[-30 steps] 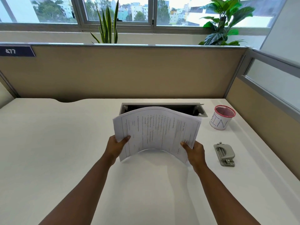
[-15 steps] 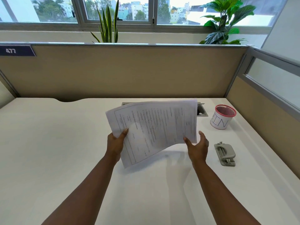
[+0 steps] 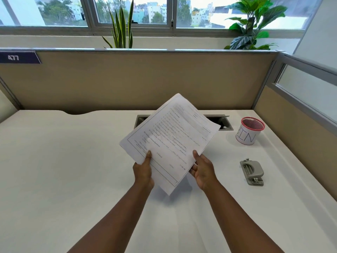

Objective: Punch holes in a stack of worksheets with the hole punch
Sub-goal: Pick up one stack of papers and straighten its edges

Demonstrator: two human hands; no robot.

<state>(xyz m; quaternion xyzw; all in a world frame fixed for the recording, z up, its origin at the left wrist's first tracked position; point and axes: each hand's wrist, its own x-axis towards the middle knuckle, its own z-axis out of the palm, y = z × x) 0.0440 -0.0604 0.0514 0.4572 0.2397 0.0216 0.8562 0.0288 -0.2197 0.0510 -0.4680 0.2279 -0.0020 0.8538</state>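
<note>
1. The worksheets are a thin white printed stack, tilted diagonally above the desk.
2. The left hand pinches the stack's lower-left edge; the right hand cups its lower-right edge.
3. The hole punch sits well right, with bare desk around.

One head-worn wide-angle view looks forward and down across the desk toward the windows, edges seemingly bowed.
</note>
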